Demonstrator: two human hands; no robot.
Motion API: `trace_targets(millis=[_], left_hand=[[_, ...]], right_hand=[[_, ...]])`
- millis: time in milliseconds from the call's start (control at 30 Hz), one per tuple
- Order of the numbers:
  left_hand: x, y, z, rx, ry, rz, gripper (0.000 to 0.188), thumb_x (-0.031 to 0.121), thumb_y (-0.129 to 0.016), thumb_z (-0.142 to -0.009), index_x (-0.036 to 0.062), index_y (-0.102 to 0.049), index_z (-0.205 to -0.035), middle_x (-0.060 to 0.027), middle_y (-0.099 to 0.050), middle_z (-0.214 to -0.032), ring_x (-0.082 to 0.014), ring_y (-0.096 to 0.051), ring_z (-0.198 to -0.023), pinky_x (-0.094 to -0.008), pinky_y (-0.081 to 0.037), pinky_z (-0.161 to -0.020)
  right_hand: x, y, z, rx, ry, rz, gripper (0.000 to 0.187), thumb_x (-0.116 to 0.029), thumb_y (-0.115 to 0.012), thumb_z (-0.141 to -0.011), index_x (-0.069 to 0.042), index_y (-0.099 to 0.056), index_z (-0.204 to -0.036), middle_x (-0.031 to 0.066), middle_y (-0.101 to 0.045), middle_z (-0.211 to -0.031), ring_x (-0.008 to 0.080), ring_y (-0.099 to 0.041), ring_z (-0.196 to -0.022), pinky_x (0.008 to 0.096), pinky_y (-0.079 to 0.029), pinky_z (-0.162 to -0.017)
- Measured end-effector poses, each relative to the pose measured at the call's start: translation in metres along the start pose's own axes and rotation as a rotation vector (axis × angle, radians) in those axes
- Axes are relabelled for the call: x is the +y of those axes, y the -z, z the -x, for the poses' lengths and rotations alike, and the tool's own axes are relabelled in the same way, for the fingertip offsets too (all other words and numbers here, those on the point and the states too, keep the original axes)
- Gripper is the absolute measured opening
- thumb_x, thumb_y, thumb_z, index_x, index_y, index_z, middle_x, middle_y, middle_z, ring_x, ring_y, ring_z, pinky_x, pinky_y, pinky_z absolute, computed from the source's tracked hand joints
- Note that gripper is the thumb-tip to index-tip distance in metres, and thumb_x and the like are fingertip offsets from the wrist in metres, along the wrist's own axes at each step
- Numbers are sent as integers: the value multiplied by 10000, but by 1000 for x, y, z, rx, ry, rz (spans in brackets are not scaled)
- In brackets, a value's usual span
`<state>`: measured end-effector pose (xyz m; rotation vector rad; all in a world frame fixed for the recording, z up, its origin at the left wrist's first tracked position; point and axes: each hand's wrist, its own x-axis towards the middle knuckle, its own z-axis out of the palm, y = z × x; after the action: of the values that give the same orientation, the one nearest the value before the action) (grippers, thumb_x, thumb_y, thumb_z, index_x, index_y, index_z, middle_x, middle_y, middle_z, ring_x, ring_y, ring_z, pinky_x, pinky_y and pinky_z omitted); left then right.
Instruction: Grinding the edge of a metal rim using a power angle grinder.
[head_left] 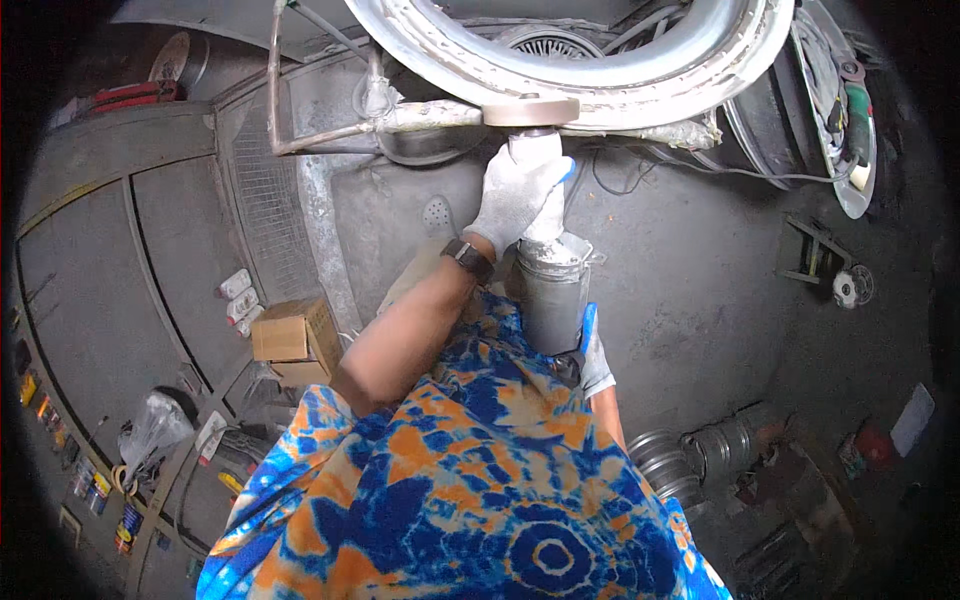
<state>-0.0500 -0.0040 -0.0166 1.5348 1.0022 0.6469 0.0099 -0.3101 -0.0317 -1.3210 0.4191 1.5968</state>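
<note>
A heavy grey power polisher with a cylindrical body stretches forward from my waist. My left hand, in a white glove with blue on it, is wrapped round the polisher's narrow front end. At the rear of the body, my right hand in a similar glove grips from the right side, its fingers partly hidden. The tool's tan buffing disc is seen edge-on at the near edge of a large silver wheel rim; I cannot tell whether they touch. Pale residue marks the rim's face.
A bent metal frame with a wrapped bar supports the rim area. At right lies a green-handled power tool with a cord. A cardboard box stands left, more rims lie lower right, and a handwheel device sits on the floor.
</note>
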Motion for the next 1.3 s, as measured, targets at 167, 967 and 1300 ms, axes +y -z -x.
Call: trace_targets(millis=[167, 967, 1300], left_hand=[[5, -43, -1, -49, 210, 175, 267, 308, -733, -946, 45, -710, -989, -152, -697, -913, -324, -675, -851, -416, -539, -771], [-14, 8, 8, -107, -154, -118, 253, 206, -779, -894, 32, -702, -1061, -79, -723, -994, -199, -684, -904, -347, -555, -837], [-8, -38, 14, -89, 143, 157, 137, 226, -709, -936, 112, -711, -1012, -97, -699, -971, -288, -682, -949, -405, -557, -820]], right_hand=[[-14, 36, 10, 13, -13, 25, 887, -728, -377, -1030, 13, -512, -1498, 178, -642, -1405, 260, -685, -1197, 399, -582, -993], [35, 29, -19, -2, 4, -12, 838, -664, -336, -1076, 48, -538, -1469, 151, -640, -1404, 240, -645, -1237, 370, -502, -1085], [-7, 65, 6, 30, 13, 121, 830, -658, -349, -1077, 55, -574, -1436, 145, -655, -1378, 226, -654, -1208, 363, -503, -1069]])
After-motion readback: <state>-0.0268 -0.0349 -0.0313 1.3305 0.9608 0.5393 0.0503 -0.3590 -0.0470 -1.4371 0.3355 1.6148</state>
